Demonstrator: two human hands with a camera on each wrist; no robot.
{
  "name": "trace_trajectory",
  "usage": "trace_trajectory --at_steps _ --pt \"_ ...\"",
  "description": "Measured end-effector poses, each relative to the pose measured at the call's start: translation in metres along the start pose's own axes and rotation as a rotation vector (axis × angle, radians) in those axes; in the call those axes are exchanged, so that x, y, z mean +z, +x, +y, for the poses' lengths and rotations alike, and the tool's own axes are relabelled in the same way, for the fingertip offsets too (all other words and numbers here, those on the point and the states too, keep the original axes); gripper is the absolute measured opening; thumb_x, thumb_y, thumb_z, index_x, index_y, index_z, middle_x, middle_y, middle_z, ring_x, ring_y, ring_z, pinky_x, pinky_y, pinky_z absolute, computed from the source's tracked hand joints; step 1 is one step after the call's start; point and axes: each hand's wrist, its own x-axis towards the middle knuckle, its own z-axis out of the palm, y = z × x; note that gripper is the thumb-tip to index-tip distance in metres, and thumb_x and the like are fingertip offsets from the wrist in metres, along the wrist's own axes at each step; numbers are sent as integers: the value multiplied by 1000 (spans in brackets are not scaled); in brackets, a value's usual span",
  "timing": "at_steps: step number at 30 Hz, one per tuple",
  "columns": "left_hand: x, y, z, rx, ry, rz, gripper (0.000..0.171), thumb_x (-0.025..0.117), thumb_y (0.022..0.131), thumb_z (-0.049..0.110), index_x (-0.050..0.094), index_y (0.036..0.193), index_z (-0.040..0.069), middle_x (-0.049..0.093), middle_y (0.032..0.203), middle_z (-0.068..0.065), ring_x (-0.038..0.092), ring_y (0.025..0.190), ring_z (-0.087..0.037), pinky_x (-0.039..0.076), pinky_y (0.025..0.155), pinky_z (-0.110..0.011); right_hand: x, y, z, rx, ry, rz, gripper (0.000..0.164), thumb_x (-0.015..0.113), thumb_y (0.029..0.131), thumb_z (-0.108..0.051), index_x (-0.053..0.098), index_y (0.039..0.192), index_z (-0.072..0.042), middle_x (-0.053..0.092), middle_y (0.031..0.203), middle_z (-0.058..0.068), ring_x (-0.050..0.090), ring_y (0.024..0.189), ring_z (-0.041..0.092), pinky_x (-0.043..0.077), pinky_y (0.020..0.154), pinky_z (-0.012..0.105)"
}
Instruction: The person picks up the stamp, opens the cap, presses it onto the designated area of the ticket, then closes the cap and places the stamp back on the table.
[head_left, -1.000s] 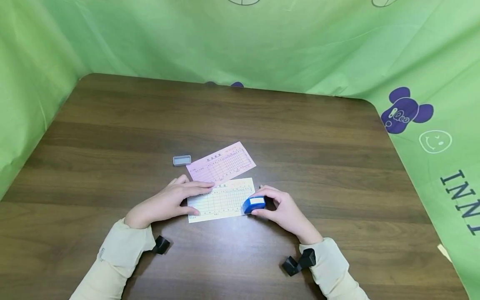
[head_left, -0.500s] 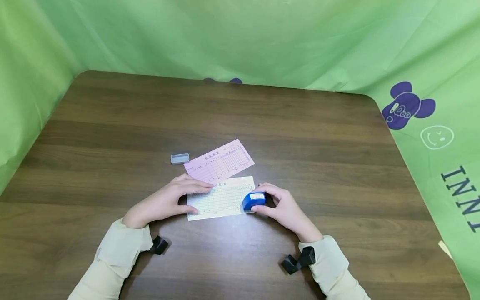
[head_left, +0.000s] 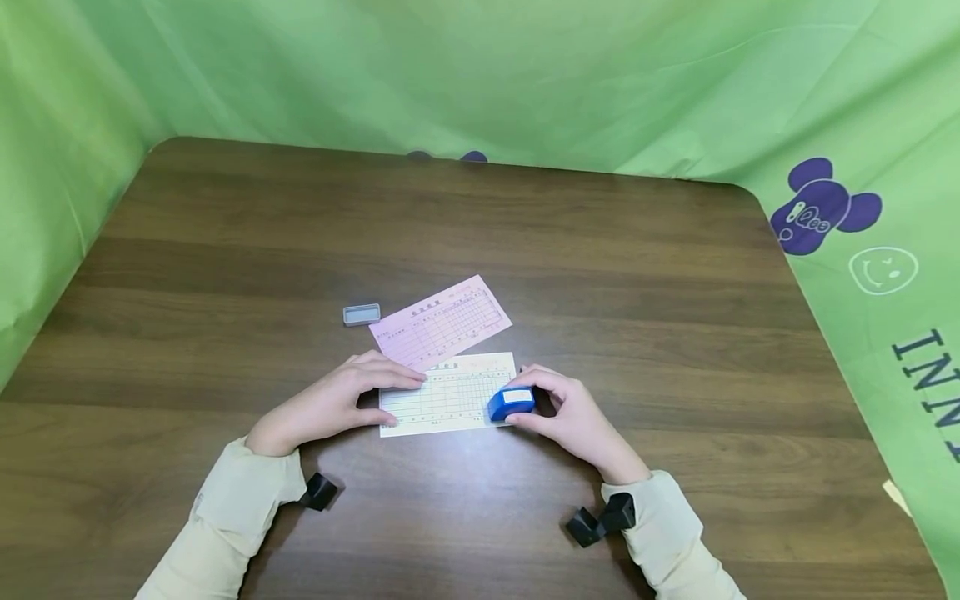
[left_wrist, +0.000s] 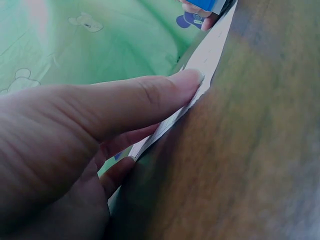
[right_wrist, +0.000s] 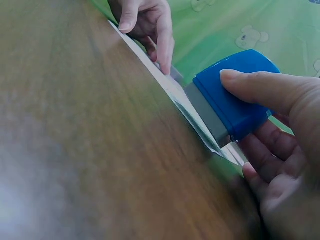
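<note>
A white printed form (head_left: pixel 450 396) lies on the wooden table with ruled columns facing up. My right hand (head_left: pixel 558 412) grips a blue self-inking stamp (right_wrist: pixel 240 97) between thumb and fingers. The stamp's grey base (right_wrist: pixel 207 115) stands at the form's lower right corner, right at the paper. My left hand (head_left: pixel 352 396) rests on the form's left end, thumb near the lower edge and fingers extended along the top edge. A pink form (head_left: pixel 442 321) lies tilted just behind, its lower edge meeting the white one.
A small grey rectangular cap (head_left: pixel 362 314) lies beside the pink form's left corner. The brown table (head_left: pixel 600 275) runs back to a green cloth (head_left: pixel 450 75) that hangs around its far and side edges. Black wrist cameras sit on both sleeves.
The white form and the stamp have shifted very slightly right in the head view, as the view itself tilts a little. Both hands keep nearly the same pose.
</note>
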Motion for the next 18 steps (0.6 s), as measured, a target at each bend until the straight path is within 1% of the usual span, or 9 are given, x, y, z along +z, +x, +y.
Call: trace_trajectory --at_steps 2,7,11,18 --pt "1 0 -2 8 3 4 51 79 78 20 64 127 13 63 131 -2 52 121 -22 36 102 -41 0 -1 -1 1 1 -5 28 81 76 -10 71 101 -14 69 104 0 54 125 27 28 109 11" --pt "1 0 -2 20 7 10 51 79 78 21 64 126 13 64 130 -2 52 121 -22 36 101 -41 0 -3 -3 -4 2 -9 27 81 76 -10 71 100 -15 69 104 -1 53 129 29 28 109 11" --pt "0 1 0 13 0 6 51 79 78 21 64 126 13 64 130 -2 52 121 -22 35 102 -41 1 -3 -3 -5 -13 -5 26 82 76 -10 71 99 -16 70 104 -1 52 130 29 28 109 11" --pt "0 0 0 11 1 3 51 78 78 21 64 126 12 64 130 -3 52 121 -22 35 103 -42 2 -4 -2 -28 -27 2 26 83 74 -9 71 97 -16 70 101 -2 53 128 28 28 110 12"
